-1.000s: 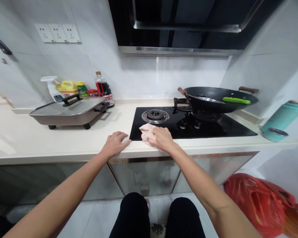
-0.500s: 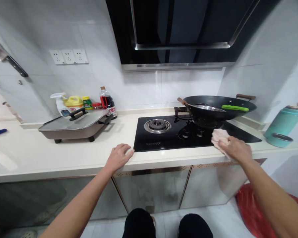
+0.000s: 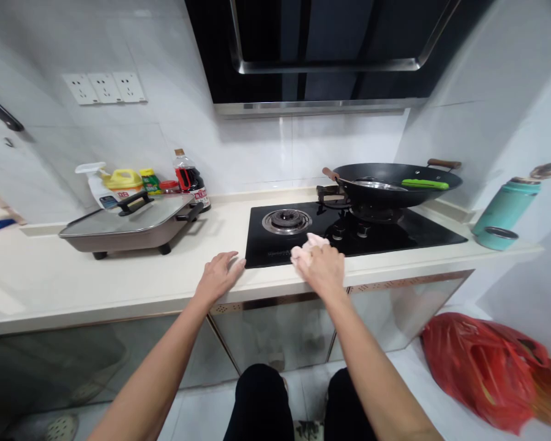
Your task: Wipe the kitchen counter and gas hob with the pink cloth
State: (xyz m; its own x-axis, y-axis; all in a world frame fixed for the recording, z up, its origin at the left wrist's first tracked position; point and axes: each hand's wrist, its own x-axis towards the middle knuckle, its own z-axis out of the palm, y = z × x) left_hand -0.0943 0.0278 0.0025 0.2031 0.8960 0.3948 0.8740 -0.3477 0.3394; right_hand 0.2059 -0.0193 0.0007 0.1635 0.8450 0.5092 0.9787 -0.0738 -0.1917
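My right hand is closed on a crumpled pale pink cloth, which lies against the front edge of the black glass stove. Flat on the cream countertop, my left hand rests open beside the stove's front left corner, with nothing in it. The left burner is bare. On the right burner sits a black wok with wooden handles. Inside the wok are a bright green handle and something shiny, only partly visible.
A lidded electric pan stands on the counter at left, with a soy sauce bottle and a spray bottle behind. A turquoise flask is at the right end. Overhead hangs the range hood. A red plastic bag lies on the floor.
My right hand has moved left with the cloth along the stove's front edge, from below the wok to near the left burner. My left hand stays on the counter. The view has shifted slightly.
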